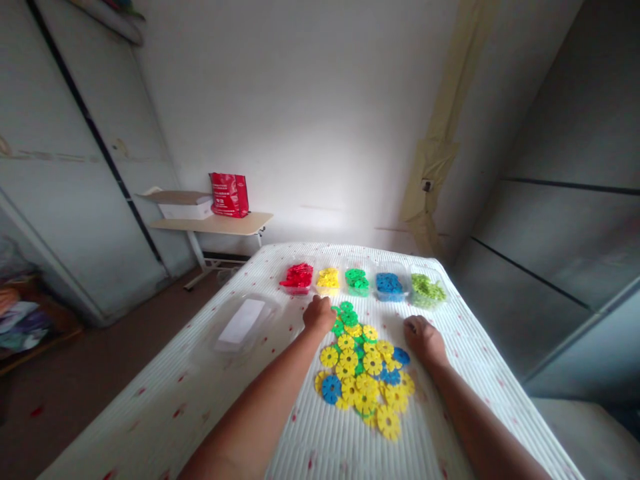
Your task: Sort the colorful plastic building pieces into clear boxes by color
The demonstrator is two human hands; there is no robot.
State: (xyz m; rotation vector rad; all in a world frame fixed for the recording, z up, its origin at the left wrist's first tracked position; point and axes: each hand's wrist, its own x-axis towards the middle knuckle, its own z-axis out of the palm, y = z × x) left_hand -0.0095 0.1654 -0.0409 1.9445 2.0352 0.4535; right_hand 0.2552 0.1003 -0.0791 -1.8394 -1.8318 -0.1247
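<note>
My left hand [319, 315] is curled closed just in front of the box of yellow pieces [329, 279], beside some green flower-shaped discs [349, 318]. Whatever its fingers may hold is hidden. Right of a loose pile of yellow flower-shaped discs [373, 363], my right hand [425, 339] rests on the table with bent fingers; their inner side is out of sight. Blue discs [331, 389] lie among the yellow ones, and green ones reach from the pile toward my left hand.
Clear boxes of red [300, 277], green [357, 281], blue [389, 285] and light green pieces [427, 291] line the far side of the cloth-covered table [165, 400]. A clear plastic lid [245, 323] lies left. A side table [215, 224] carries a red bag [229, 195].
</note>
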